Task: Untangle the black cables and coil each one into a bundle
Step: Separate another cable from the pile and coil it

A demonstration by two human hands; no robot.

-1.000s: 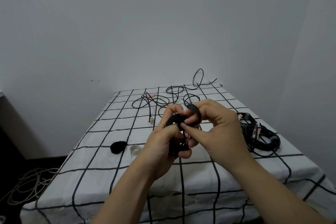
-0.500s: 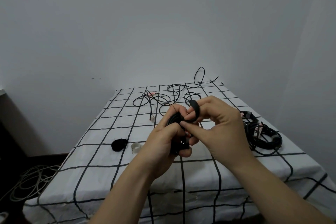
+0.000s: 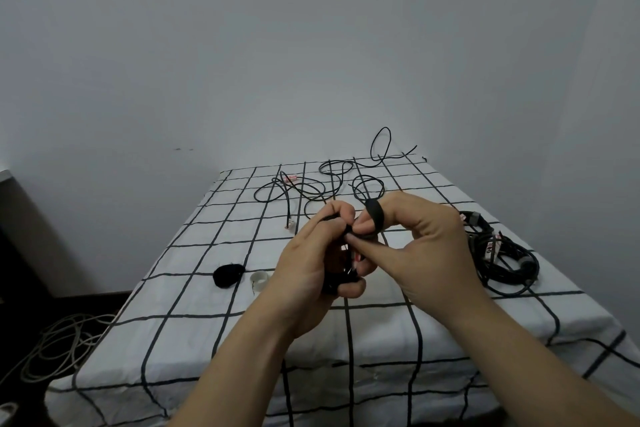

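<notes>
Above the middle of the checked table [image 3: 194, 291], my left hand [image 3: 311, 267] grips a small coiled black cable bundle [image 3: 337, 279], mostly hidden inside the fist. My right hand [image 3: 412, 243] pinches a black strap [image 3: 375, 218] that loops over its index finger and runs down to the bundle. A loose thin black cable [image 3: 311, 189] lies tangled at the far side of the table. A coiled thick black cable bundle [image 3: 502, 256] rests at the right edge.
A small black wad [image 3: 227, 274] and a clear tape ring [image 3: 259, 279] lie left of my hands. A pale cable pile [image 3: 59, 347] lies on the floor at the left. Grey walls close in behind and to the right.
My right index finger has lifted with the black strap looped over it. Both hands stayed close together over the table's middle.
</notes>
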